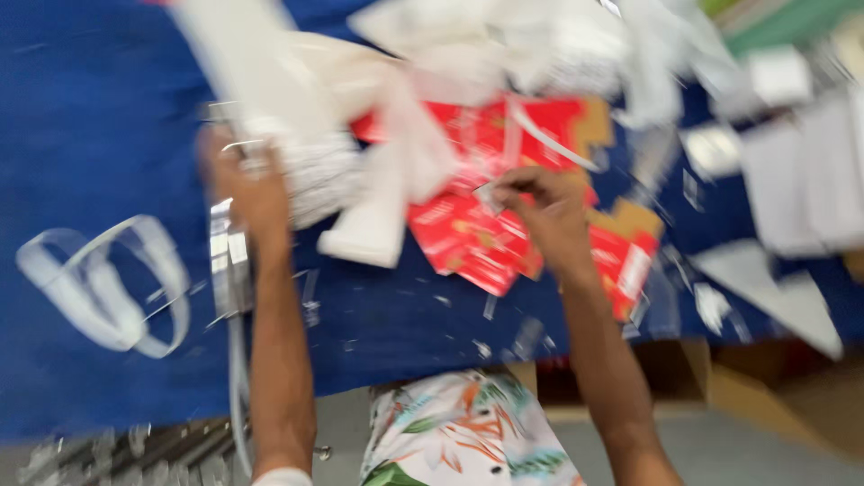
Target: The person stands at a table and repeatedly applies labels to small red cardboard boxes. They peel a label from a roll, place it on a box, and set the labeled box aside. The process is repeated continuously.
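Observation:
The picture is blurred by motion. My left hand (247,184) rests on a heap of white paper strips and sheets (315,135) at the left of the pile, fingers curled into it; a shiny silvery strip (225,261) runs down beside my wrist. My right hand (540,207) is pinched on a small pale scrap (489,196) just above flattened red cardboard packaging (486,234) that lies on the blue table cover (90,108).
A loop of white tape or strip (108,279) lies at the left on the blue cover. More white papers (801,171) and offcuts sit at the right. Small scraps litter the near edge. A brown cardboard box (720,378) stands below the table's edge.

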